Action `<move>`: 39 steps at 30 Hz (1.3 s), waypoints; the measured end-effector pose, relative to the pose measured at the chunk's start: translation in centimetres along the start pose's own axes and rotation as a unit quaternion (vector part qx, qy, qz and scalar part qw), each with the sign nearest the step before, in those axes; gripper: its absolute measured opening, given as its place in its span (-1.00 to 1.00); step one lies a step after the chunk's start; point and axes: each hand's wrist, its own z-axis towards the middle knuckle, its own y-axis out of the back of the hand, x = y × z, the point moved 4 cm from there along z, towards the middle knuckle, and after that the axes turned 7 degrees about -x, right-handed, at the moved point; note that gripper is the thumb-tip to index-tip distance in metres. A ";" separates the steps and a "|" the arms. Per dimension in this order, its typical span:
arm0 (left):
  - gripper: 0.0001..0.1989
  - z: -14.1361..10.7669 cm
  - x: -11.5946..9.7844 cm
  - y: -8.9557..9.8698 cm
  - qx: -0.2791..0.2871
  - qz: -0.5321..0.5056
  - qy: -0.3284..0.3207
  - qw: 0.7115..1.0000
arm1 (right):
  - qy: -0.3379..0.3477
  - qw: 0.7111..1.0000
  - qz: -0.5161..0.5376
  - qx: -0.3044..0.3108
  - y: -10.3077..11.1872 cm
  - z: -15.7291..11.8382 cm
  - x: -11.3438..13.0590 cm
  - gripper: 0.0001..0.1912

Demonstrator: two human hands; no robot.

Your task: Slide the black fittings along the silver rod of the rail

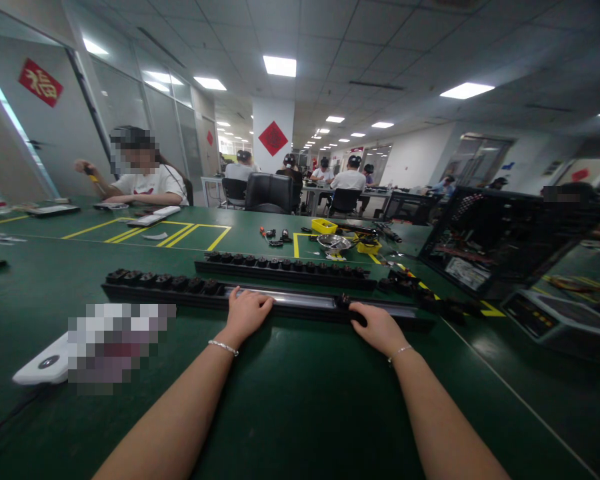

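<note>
A long black rail lies across the table before me. Its left part carries a row of black round-topped modules, and a pale strip shows along its right part. My left hand grips the rail just right of that row, fingers over the far edge and thumb to the right. Farther right, my right hand is closed at a single black module sitting in the rail. Its fingertips are partly hidden. Behind lies a second black rail, filled with similar modules.
A white phone-like device lies at left. Beyond the rails are a metal bowl, a yellow bin and loose tools. At right stand an open black case and a grey boxed device. A co-worker sits across.
</note>
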 end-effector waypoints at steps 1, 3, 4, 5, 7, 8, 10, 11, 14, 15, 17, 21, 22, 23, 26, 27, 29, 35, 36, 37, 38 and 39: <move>-0.59 0.0 0.0 0.0 0.001 -0.002 0.000 1.000 | -0.001 1.000 -0.001 0.001 0.0 0.0 0.0 -0.69; -0.59 0.0 0.1 0.0 0.004 -0.005 0.000 1.000 | -0.006 1.000 -0.002 0.003 0.0 0.0 -0.1 -0.69; -0.59 0.0 0.1 0.0 0.004 -0.005 0.000 1.000 | -0.008 1.000 -0.003 0.005 0.1 0.0 -0.1 -0.69; -0.59 0.0 0.1 0.0 0.005 -0.005 0.001 1.000 | -0.009 1.000 -0.003 0.006 0.1 0.0 0.0 -0.69; -0.59 0.0 0.1 -0.1 0.005 -0.003 0.002 1.000 | -0.010 1.000 -0.003 0.006 0.2 0.0 0.1 -0.69; -0.59 0.0 0.1 -0.1 0.005 -0.002 0.002 1.000 | -0.009 1.000 -0.001 0.005 0.3 0.0 0.1 -0.69; -0.58 0.0 0.1 -0.1 0.007 -0.002 0.003 1.000 | -0.008 1.000 0.003 0.003 0.3 0.0 0.2 -0.70; -0.58 0.0 0.1 -0.1 0.008 -0.003 0.004 1.000 | -0.008 1.000 0.005 0.003 0.3 0.0 0.2 -0.70; -0.58 0.0 0.1 -0.1 0.010 -0.002 0.005 1.000 | -0.008 1.000 0.012 0.006 0.3 0.0 0.2 -0.70; -0.58 0.0 0.1 -0.1 0.009 -0.002 0.005 1.000 | -0.008 1.000 0.013 0.006 0.3 0.0 0.2 -0.71; -0.58 0.0 0.1 -0.1 0.008 -0.005 0.005 1.000 | -0.006 1.000 0.015 0.005 0.3 0.1 0.2 -0.71; -0.60 0.0 0.0 0.0 0.011 -0.004 0.008 1.000 | -0.007 1.000 0.020 0.003 0.2 0.1 0.1 -0.72; -0.60 0.0 0.0 0.1 0.012 -0.003 0.009 1.000 | -0.010 1.000 0.020 0.002 0.2 0.0 0.0 -0.72; -0.60 0.0 0.0 0.1 0.012 -0.001 0.009 1.000 | -0.013 1.000 0.018 0.001 0.2 0.0 0.0 -0.73; -0.60 0.0 -0.1 0.2 0.011 0.002 0.010 1.000 | -0.021 1.000 0.013 -0.001 0.1 0.0 -0.3 -0.74; -0.60 0.0 -0.1 0.2 0.010 0.002 0.009 1.000 | -0.021 1.000 0.013 -0.002 0.1 0.0 -0.3 -0.74; -0.60 0.0 -0.2 0.2 0.011 0.003 0.006 1.000 | -0.019 1.000 0.013 -0.003 0.0 0.0 -0.4 -0.74; -0.60 0.0 -0.2 0.2 0.012 0.003 0.007 1.000 | -0.027 1.000 0.013 0.003 0.2 0.0 -0.4 -0.74; -0.60 0.0 -0.1 0.2 0.012 0.003 0.008 1.000 | -0.031 0.999 0.014 0.004 0.3 0.0 -0.4 -0.74; -0.60 0.0 -0.1 0.2 0.014 0.001 0.008 1.000 | -0.036 0.999 0.013 0.003 0.4 0.0 -0.3 -0.75; -0.60 0.0 -0.1 0.2 0.014 0.000 0.009 1.000 | -0.039 0.999 0.012 0.003 0.5 -0.1 -0.3 -0.75; -0.60 0.0 -0.1 0.2 0.014 -0.001 0.011 1.000 | -0.041 0.999 0.009 0.003 0.6 -0.1 -0.3 -0.75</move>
